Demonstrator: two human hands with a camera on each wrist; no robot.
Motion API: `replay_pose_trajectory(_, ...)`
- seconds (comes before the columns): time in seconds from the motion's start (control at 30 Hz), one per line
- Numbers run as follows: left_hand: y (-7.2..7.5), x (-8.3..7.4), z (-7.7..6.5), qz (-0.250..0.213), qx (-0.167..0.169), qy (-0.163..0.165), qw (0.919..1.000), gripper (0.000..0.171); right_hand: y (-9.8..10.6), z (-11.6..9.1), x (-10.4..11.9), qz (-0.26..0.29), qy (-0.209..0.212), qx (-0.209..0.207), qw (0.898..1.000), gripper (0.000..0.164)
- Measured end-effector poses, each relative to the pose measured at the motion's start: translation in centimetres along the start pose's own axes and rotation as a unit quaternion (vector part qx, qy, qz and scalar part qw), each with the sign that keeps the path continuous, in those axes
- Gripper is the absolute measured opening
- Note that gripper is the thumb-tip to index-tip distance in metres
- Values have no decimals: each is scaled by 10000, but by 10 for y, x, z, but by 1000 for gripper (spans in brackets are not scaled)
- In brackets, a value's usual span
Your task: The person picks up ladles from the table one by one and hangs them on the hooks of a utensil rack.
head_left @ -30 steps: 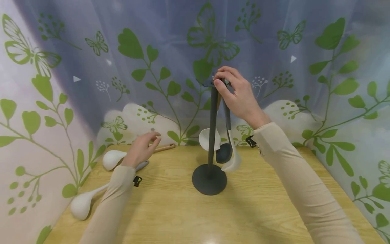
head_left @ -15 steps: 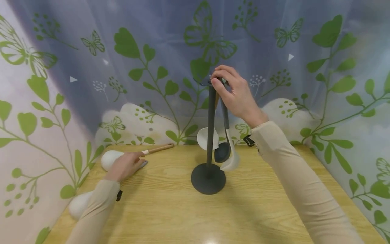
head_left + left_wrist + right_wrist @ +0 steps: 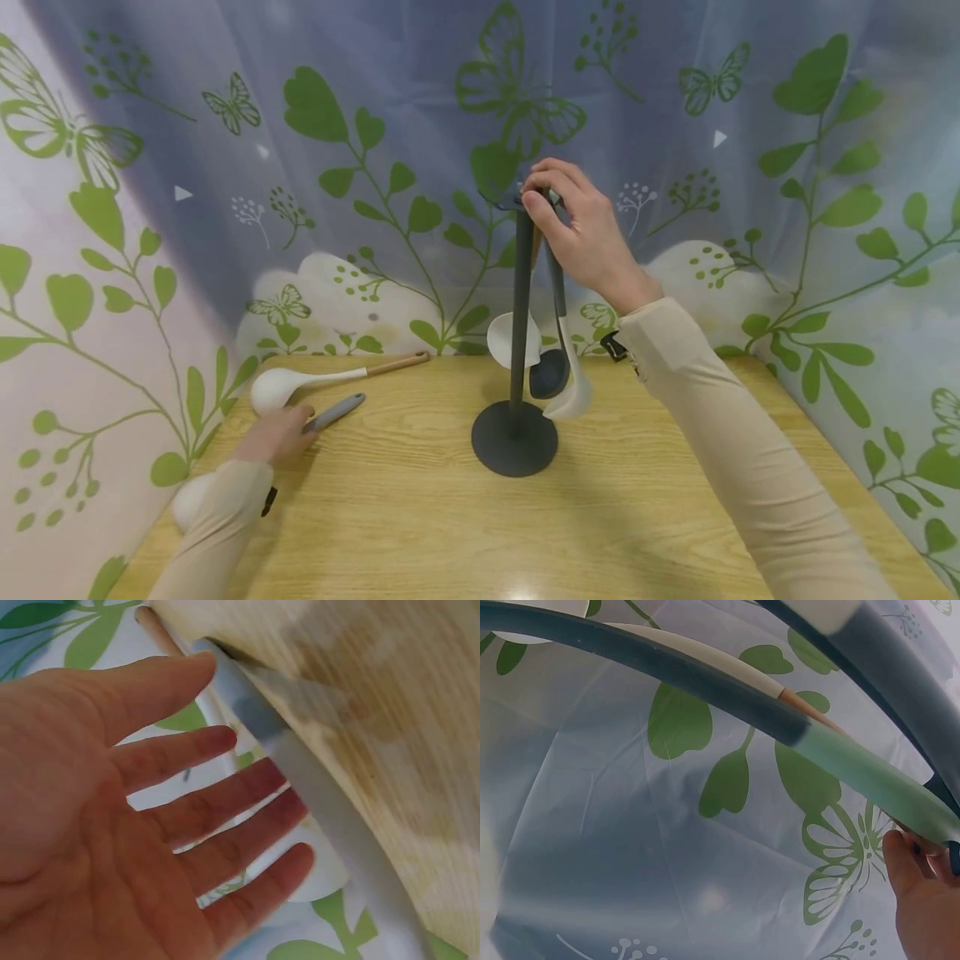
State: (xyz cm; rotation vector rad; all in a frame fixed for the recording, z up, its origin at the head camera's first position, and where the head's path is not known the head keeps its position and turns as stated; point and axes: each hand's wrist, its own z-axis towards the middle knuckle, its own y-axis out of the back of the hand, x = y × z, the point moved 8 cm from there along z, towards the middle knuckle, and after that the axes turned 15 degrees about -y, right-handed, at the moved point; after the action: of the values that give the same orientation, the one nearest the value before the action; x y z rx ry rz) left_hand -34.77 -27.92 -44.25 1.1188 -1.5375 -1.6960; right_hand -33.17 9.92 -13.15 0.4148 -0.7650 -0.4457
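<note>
My left hand point(image 3: 273, 435) is low over the left of the table, at a white ladle with a grey handle point(image 3: 337, 412). In the left wrist view its fingers are spread and fairly straight, fingertips right at the ladle's shaft point(image 3: 322, 787). The sleeve and hand hide much of that ladle in the head view; its white bowl point(image 3: 189, 500) shows at lower left. My right hand point(image 3: 581, 229) grips the top of a dark utensil stand point(image 3: 521, 333). From the stand hang a white ladle point(image 3: 573, 400), a dark-bowled utensil point(image 3: 550, 373) with a pale green handle point(image 3: 877, 772), and a white-headed utensil point(image 3: 504, 337).
Another white ladle with a wooden handle point(image 3: 397, 363) lies farther back on the left of the wooden table point(image 3: 420, 517). The stand's round base point(image 3: 495, 442) rests mid-table. A curtain with printed leaves and butterflies point(image 3: 420, 125) rises directly behind the table.
My left hand has come down and moved left and nearer, from above the wooden-handled ladle to the grey-handled one. My right hand has stayed at the top of the stand.
</note>
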Motion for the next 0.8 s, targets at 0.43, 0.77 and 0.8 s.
replay_pose_trajectory(0.43,-11,14,-12,-180,221,570,9980,9,-5,9,-27,-203,-50,-65,9998,41)
replay_pose_trajectory(0.77,-8,15,-13,5,-146,471,9988,6,-5,10,-25,-196,-47,-86,9998,36)
replay_pose_trajectory(0.8,-8,15,-13,8,-169,468,9988,6,-5,10,-24,-187,-42,-85,9998,36)
